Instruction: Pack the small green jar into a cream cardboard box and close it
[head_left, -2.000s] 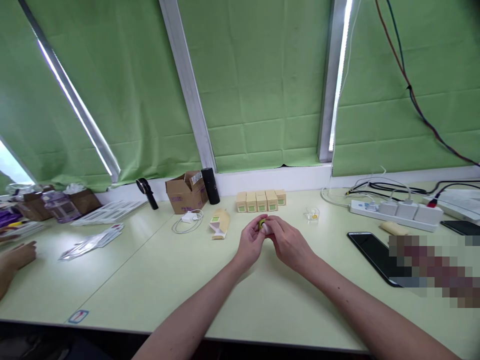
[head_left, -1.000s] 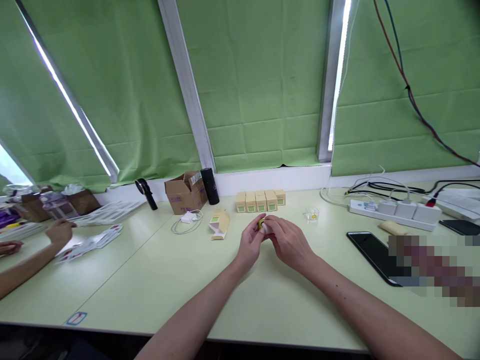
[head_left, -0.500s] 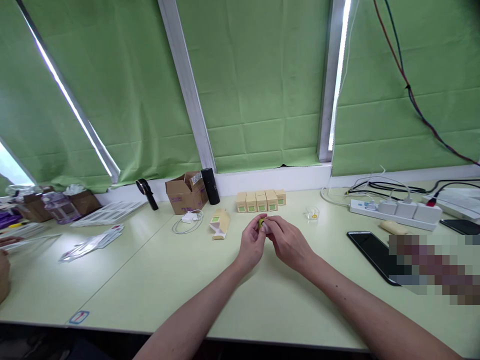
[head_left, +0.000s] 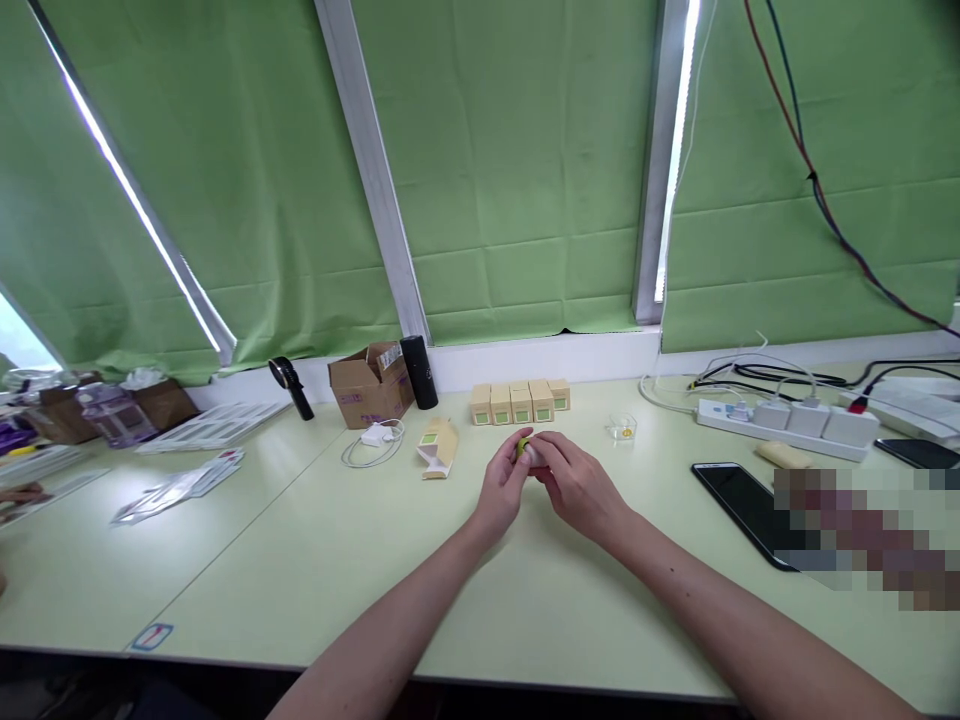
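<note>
My left hand [head_left: 501, 492] and my right hand [head_left: 576, 485] meet over the middle of the pale green table [head_left: 315, 560]. Both pinch a small yellow-green round object [head_left: 523, 447] between their fingertips; most of it is hidden by the fingers. Just behind the hands stands a row of several small beige boxes [head_left: 520, 401] with green labels. A flattened beige box [head_left: 437, 446] lies to the left of my left hand.
A cardboard box [head_left: 369, 383], black cylinder [head_left: 416, 372], white cable [head_left: 373, 443] and small clear container [head_left: 622, 429] sit behind. A power strip [head_left: 780, 420] and black phone [head_left: 742, 505] lie right. Plastic packets [head_left: 176, 487] lie left, beside another person's hand [head_left: 19, 494].
My hands stay together on the small object with only slight finger shifts. The other person's arm at the far left has drawn back toward the table edge.
</note>
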